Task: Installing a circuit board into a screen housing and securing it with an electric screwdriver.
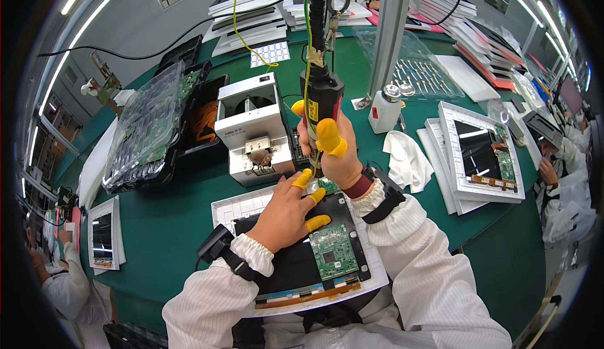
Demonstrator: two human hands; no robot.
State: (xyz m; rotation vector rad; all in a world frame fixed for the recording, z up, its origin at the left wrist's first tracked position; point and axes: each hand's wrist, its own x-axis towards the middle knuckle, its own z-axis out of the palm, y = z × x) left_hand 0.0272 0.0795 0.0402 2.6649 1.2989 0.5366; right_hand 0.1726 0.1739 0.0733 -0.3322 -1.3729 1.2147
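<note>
My right hand [343, 165], with yellow finger cots, is wrapped round an upright black electric screwdriver [326, 88] hanging from above. Its lower end points down at the top edge of a black display panel [286, 267] in front of me. My left hand [277, 217], in yellow finger cots too, lies with fingers spread over the panel, its index fingertip by the screwdriver's lower end. A green circuit board [335, 251] is on the panel's right part. Under the panel lies a white tray-like frame [375, 264]. The bit's tip and any screw there are too small to make out.
A white box-shaped machine [251, 136] stands just beyond my left hand. Left of it are black trays with circuit boards [148, 132]. To the right are a white pump bottle [385, 111], a white cloth [408, 162], stacked panels [481, 154] and a metal post [387, 40].
</note>
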